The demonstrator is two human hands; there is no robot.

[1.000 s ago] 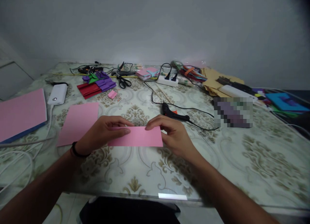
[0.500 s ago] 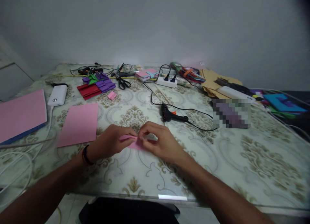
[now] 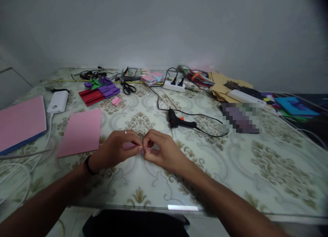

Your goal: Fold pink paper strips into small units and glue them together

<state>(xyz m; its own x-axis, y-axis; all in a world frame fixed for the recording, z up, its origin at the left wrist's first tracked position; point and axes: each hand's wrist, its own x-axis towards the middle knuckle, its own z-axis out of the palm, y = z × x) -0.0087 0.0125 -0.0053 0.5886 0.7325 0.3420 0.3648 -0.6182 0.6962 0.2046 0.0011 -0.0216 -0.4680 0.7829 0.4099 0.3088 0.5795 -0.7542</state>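
Observation:
A small piece of pink paper (image 3: 130,145) is pinched between my two hands above the table's front middle, mostly hidden by the fingers. My left hand (image 3: 119,146) grips its left part with thumb and fingertips; a ring and a dark wristband show on that hand and wrist. Close against it, my right hand (image 3: 161,148) pinches the paper's other side, thumb and forefinger forming a loop. Left of the hands a larger pink sheet (image 3: 80,132) lies flat. Beyond my right hand rests a black glue gun (image 3: 181,120) with its cord trailing.
Scissors (image 3: 127,86), folded red paper (image 3: 91,96) and purple paper (image 3: 109,90) lie toward the back. A power strip (image 3: 174,86) holds two plugs. At left are a white power bank (image 3: 58,101) and a pink stack (image 3: 22,120). Brown envelopes (image 3: 217,84) sit back right.
Both hands have drawn closer together, with fingertips now nearly touching, and less of the pink paper shows between and below them. The whole view has shifted slightly.

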